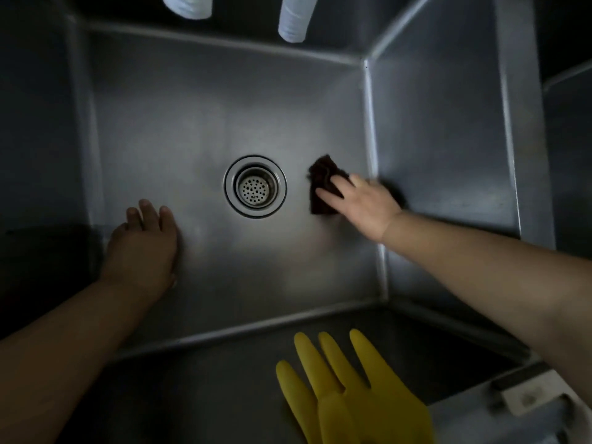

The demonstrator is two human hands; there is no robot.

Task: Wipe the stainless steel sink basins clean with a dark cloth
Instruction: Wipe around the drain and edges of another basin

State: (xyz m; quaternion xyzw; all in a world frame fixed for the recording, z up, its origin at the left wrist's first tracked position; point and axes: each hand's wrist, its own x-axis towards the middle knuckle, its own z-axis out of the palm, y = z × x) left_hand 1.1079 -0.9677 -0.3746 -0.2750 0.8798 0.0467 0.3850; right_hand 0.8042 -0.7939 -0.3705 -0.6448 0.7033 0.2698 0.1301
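I look straight down into a deep stainless steel sink basin (198, 123) with a round perforated drain strainer (255, 186) in the middle of its floor. A dark folded cloth (322, 182) lies on the floor just right of the drain. My right hand (362, 203) presses on the cloth with straight fingers, close to the right wall. My left hand (144, 241) rests flat on the basin floor at the lower left of the drain, fingers straight and holding nothing.
A pair of yellow rubber gloves (346, 395) hangs over the near wall of the sink. Two white ribbed hose ends (293, 20) hang in from the top. Part of a second basin (570, 149) shows at the far right.
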